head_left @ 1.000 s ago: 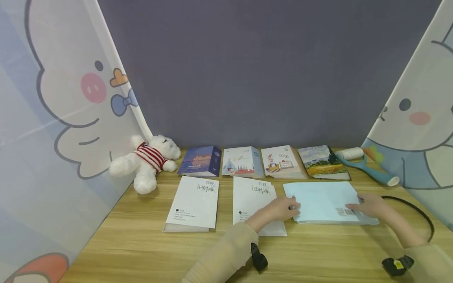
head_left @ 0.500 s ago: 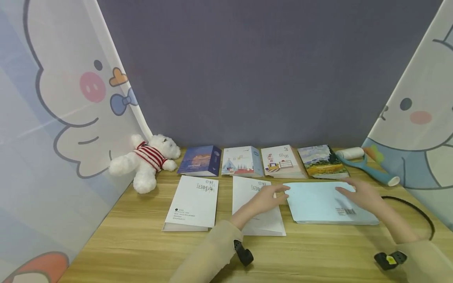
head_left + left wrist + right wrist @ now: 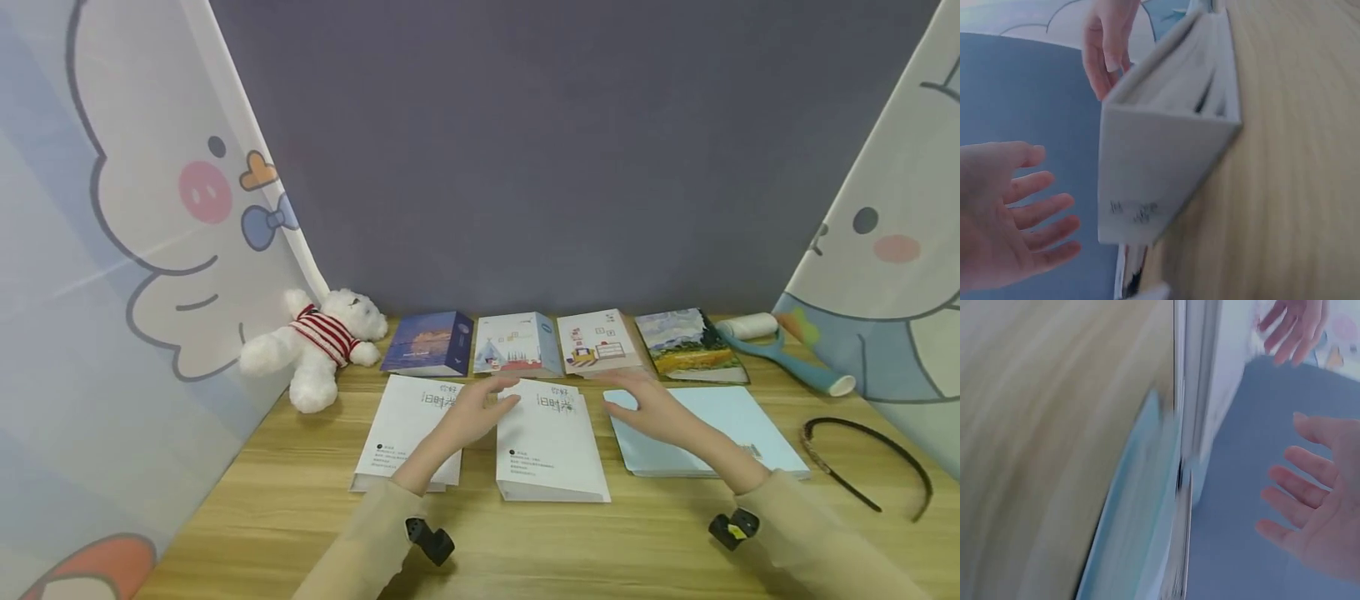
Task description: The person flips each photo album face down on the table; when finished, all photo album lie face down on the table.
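Observation:
My left hand [image 3: 468, 414] is held over the gap between two white binder-like books, fingers spread, touching nothing. The middle white book [image 3: 551, 442] lies between my hands, its thick spine side facing up in the left wrist view. Over the left edge of the pale blue book [image 3: 675, 429] hovers my right hand [image 3: 651, 408], with relaxed fingers and nothing in them. The left white book [image 3: 408, 433] is partly covered by my left hand and forearm. Both palms face each other; in the right wrist view the fingers [image 3: 1297, 487] of my right hand are spread.
Along the back lie a dark blue book [image 3: 423, 343], two illustrated white books [image 3: 513, 343] [image 3: 600, 340] and a painting-covered book [image 3: 690, 343]. A white plush bear [image 3: 330, 333] lies at left. A blue-handled lint roller [image 3: 795, 362] and a dark headband [image 3: 862, 425] lie at right.
Both hands have let go of the pale blue book and moved left, to either side of the middle white book. The blue book stays on the table, and the headband is now uncovered.

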Demonstrator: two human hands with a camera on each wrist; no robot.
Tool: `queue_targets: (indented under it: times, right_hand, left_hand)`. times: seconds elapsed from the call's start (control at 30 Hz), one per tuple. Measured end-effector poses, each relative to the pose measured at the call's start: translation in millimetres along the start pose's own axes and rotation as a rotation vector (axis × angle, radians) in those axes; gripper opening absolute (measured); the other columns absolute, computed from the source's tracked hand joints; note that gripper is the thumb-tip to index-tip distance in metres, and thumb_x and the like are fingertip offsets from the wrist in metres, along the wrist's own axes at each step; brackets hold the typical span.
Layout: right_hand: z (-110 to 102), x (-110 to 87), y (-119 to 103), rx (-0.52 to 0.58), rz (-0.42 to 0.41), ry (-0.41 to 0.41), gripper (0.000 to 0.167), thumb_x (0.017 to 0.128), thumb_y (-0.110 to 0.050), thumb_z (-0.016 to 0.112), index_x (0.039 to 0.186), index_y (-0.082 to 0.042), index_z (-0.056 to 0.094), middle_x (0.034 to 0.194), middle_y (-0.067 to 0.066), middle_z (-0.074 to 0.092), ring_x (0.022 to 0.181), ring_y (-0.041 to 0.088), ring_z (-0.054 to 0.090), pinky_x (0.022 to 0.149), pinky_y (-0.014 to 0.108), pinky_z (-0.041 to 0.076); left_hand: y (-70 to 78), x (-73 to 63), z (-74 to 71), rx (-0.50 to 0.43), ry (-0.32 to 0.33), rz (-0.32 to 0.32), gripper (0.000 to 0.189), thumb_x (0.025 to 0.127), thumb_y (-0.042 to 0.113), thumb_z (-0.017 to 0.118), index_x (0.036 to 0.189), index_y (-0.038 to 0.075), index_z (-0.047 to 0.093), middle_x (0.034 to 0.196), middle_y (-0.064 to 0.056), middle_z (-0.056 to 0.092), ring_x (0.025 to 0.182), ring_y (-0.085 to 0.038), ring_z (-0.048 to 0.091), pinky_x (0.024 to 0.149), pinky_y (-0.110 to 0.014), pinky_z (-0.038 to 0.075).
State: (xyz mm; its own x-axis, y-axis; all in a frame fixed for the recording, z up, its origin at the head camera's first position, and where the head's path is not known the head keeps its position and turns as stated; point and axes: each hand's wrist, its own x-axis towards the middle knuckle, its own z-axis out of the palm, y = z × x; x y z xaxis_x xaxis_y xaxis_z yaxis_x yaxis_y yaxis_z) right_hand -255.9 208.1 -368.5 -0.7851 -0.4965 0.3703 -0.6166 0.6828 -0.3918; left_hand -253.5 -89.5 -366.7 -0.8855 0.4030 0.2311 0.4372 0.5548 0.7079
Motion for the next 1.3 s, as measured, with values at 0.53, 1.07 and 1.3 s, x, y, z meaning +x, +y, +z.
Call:
queue_targets:
  times: [0.53, 1.07, 1.3]
  right_hand:
    - [40, 10.3, -29, 0.121, -0.037, -0.325, 0.063, 0.084, -0.042, 0.067, 0.130, 0.000, 0.053, 0.138, 0.021, 0.046, 0.128, 0.042, 0.041, 0.102, 0.057, 0.035]
    - [41, 8.1, -34, 0.129, 0.147, -0.353, 0.060, 0.082, -0.042, 0.069, 0.132, -0.012, 0.056, 0.144, 0.034, 0.029, 0.131, 0.053, 0.028, 0.099, 0.066, 0.032]
    - [45, 13.8, -38, 0.126, 0.175, -0.392, 0.061, 0.084, -0.039, 0.068, 0.136, -0.012, 0.050, 0.146, 0.035, 0.023, 0.133, 0.053, 0.026, 0.101, 0.065, 0.031]
  left_hand:
    - [-33.7, -21.6, 1.0, 0.043, -0.237, -0.114, 0.054, 0.097, 0.038, 0.048, 0.137, 0.002, 0.046, 0.126, -0.015, 0.059, 0.116, -0.030, 0.056, 0.097, -0.044, 0.046]
    - [-31.6, -19.2, -0.5, 0.026, -0.311, -0.110, 0.038, 0.101, 0.032, 0.041, 0.072, 0.010, 0.050, 0.057, 0.004, 0.030, 0.052, -0.012, 0.028, 0.054, -0.025, 0.029]
    - [-32.8, -21.4, 3.6, -0.013, -0.243, -0.143, 0.038, 0.101, 0.027, 0.043, 0.068, 0.009, 0.046, 0.056, 0.003, 0.032, 0.051, -0.012, 0.028, 0.052, -0.024, 0.029]
